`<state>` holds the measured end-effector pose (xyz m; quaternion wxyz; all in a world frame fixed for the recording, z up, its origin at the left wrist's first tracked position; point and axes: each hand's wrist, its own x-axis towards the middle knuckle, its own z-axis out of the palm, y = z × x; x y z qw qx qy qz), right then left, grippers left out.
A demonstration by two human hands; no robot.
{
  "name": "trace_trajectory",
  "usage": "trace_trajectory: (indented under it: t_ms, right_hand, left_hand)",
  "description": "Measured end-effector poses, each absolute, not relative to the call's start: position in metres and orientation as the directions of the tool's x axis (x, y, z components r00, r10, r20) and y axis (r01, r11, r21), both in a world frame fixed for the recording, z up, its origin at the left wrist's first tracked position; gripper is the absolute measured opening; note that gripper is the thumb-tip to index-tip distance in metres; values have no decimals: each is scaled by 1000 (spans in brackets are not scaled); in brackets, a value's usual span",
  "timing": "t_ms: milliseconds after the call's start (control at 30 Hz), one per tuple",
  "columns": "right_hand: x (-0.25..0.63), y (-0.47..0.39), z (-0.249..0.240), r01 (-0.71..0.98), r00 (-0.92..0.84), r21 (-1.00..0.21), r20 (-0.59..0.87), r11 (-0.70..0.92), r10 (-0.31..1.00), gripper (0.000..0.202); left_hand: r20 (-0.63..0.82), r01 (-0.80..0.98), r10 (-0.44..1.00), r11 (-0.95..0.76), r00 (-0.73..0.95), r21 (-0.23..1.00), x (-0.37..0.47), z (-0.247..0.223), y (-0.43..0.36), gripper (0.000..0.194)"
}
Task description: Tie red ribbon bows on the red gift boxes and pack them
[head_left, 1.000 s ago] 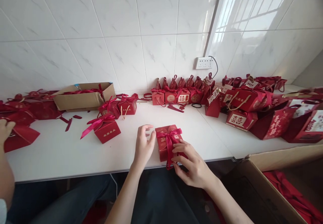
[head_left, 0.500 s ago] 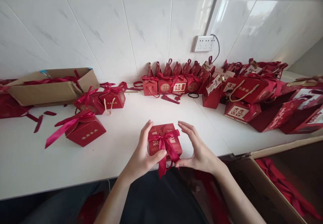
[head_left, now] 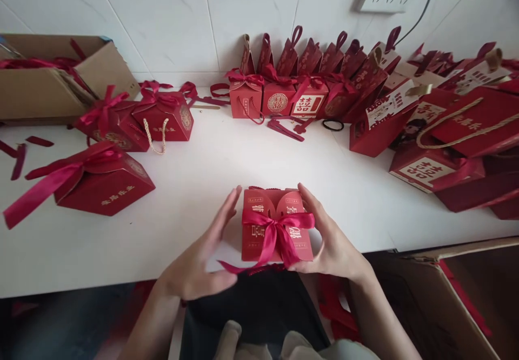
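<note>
A red gift box point(head_left: 251, 249) with a ribbon bow point(head_left: 278, 227) on its top sits at the front edge of the white table point(head_left: 194, 187). My right hand point(head_left: 330, 241) holds the box's right side, the thumb at its front lower corner and the fingers along the far right side. To the left of the box, my left hand point(head_left: 203, 257) is open, thumb and fingers apart, with a gap between it and the box. One ribbon tail trails left toward my left thumb.
Red boxes point(head_left: 245, 100) stand in rows by the tiled wall. More boxes pile up at the right point(head_left: 430, 171) and sit at the left point(head_left: 117, 187), near a cardboard carton point(head_left: 36, 92). Ribbon scraps point(head_left: 286, 127) and a black ring point(head_left: 333, 126) lie behind. Another carton point(head_left: 430, 300) is lower right.
The view has moved closer and tilted down. My left hand has moved away from the box, while my right hand has closed onto its right side. The box now sits squarer to me.
</note>
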<state>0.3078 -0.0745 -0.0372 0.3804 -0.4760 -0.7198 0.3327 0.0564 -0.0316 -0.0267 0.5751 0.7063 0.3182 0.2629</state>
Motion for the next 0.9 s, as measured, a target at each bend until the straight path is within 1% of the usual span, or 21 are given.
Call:
trace_trajectory:
  t_ms: [33, 67, 100, 167, 233, 300, 333, 367, 433, 500, 533, 567, 633, 667, 733, 800, 900]
  right_hand:
    - [308, -76, -37, 433, -250, -845, 222, 314, 942, 113]
    - [308, -77, -37, 434, -245, -847, 217, 307, 945, 113]
    - [307, -77, -37, 436, -241, -847, 215, 303, 946, 114]
    - [306, -79, -37, 438, -236, -847, 214, 301, 948, 113]
    - [306, -79, -37, 446, -229, -845, 211, 295, 950, 113]
    - [306, -79, -37, 457, -226, -839, 213, 296, 951, 112]
    - [306, -79, -37, 459, -226, -836, 219, 302, 949, 112]
    - [306, -79, -37, 458, -227, -834, 226, 308, 947, 112]
    - [306, -79, -37, 451, -229, -832, 242, 323, 943, 111]
    - [305, -80, -38, 443, -226, -834, 250, 328, 942, 111]
    - [305, -80, -38, 440, -222, -836, 251, 327, 942, 110]
    - [305, -80, -38, 438, -218, -840, 248, 322, 944, 110]
    - [305, -80, -39, 428, -216, -848, 240, 312, 947, 110]
    - [305, -80, -40, 419, -219, -853, 238, 311, 946, 111]
    - [305, -80, -41, 402, -225, -861, 236, 311, 945, 110]
    - [306, -81, -42, 390, -226, -868, 234, 307, 946, 109]
    - [306, -81, -42, 378, -212, -879, 225, 292, 951, 108]
  left_hand:
    - [16, 111, 794, -105, 608, 988, 54, -22, -30, 83]
    - [18, 107, 856, -86, 517, 991, 53, -17, -28, 72]
    - [12, 135, 910, -75, 415, 988, 55, -12, -27, 62]
    - [-11, 271, 965, -62, 261, 961, 63, -2, -27, 49]
    - [-50, 414, 971, -53, 234, 909, 73, 5, -30, 43]
    - [-63, 498, 967, -70, 245, 864, 82, 9, -34, 36]
    - [-43, 520, 969, -92, 242, 849, 86, 10, -37, 31]
    - [4, 526, 972, -131, 236, 840, 89, 11, -39, 26]
    - [177, 502, 959, -269, 224, 822, 94, 10, -44, 16]
    - [405, 473, 887, -461, 221, 751, 100, 9, -50, 7]
    - [517, 465, 823, -563, 236, 683, 102, 7, -53, 7]
    - [613, 460, 743, -658, 267, 597, 105, 6, -56, 11]
    - [730, 444, 581, -795, 361, 413, 109, 2, -62, 18]
    - [754, 437, 519, -833, 402, 340, 110, 0, -64, 19]
    - [770, 438, 456, -861, 446, 257, 113, -3, -67, 17]
    - [777, 446, 444, -863, 447, 237, 114, -5, -68, 15]
    - [782, 442, 440, -865, 441, 237, 114, -6, -67, 16]
